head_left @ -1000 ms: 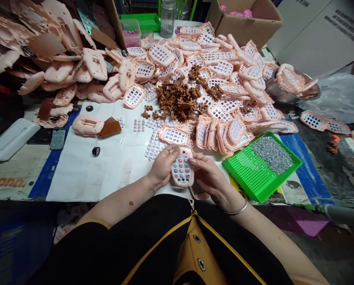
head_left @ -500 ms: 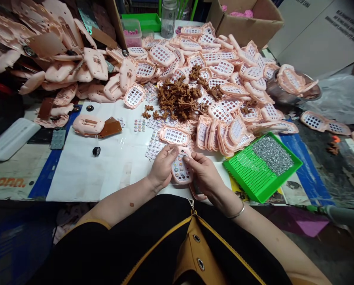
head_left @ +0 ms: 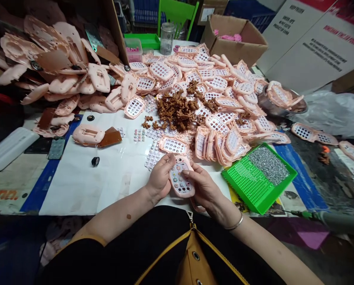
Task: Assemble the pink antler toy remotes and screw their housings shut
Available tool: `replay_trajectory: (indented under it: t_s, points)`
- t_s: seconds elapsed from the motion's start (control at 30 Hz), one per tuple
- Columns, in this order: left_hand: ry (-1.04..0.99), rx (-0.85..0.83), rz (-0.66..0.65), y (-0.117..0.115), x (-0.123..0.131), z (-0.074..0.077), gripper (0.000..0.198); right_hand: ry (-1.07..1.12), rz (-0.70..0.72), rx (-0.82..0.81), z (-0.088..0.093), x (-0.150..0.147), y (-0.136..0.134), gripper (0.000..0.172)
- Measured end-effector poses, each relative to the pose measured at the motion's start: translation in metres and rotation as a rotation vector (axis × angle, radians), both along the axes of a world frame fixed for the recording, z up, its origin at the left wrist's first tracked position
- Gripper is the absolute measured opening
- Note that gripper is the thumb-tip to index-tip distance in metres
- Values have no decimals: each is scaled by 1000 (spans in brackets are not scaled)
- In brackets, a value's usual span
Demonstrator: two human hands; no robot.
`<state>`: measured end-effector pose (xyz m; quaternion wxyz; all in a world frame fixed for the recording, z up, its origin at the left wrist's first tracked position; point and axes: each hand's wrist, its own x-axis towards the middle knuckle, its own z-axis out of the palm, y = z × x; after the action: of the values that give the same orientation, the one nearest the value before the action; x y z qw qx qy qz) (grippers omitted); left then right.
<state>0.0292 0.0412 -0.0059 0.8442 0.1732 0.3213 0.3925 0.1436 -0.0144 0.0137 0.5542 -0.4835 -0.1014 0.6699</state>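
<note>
Worktop (head_left: 13,178) under a white sheet (head_left: 70,194); view sits higher than the earlier frame, so more background shows, including a green frame (head_left: 177,16) and white printed boards (head_left: 313,39). Pink plastic toy phone shell (head_left: 182,186) is in both hands over the sheet, tipped more than before. Grip is closed on both sides: left hand (head_left: 159,177) curls round the shell's upper left edge, right hand (head_left: 205,189) wraps its lower right side, thumb on the coloured keys (head_left: 179,178). Right hand is also closer in than in the first frame. Counts: 1 green pegboard tray (head_left: 254,186) holding grey small parts (head_left: 268,164), 1 glass jar (head_left: 167,38), 1 cardboard box (head_left: 234,35), 1 steel bowl (head_left: 283,103) of shells, 1 clear tub (head_left: 133,49), 1 brown sprue heap (head_left: 177,111). Loose shells (head_left: 161,71) are piled too deep to count. Loose key sheets (head_left: 153,158) lie just beyond the hands. Readable text: "KEEP" on the top board, orange "onn." on the worktop edge. Remaining print is too small to read.
</note>
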Motion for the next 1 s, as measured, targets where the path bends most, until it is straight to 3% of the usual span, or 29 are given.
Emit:
replay_trajectory:
  t_s: [0.17,0.43,0.67,1.0]
  points:
    - [-23,-23,8,-1,2,8,41,-6,-1,-8,6,-1,1,38]
    - [-43,-68,-44,0,4,4,41,3,54,-20,3,2,-2,26]
    - [-78,-50,-92,0,2,6,37,37,40,-9,2,1,-4,30]
    - [-38,-66,44,-1,4,5,44,-48,-53,-83,1,-1,2,36]
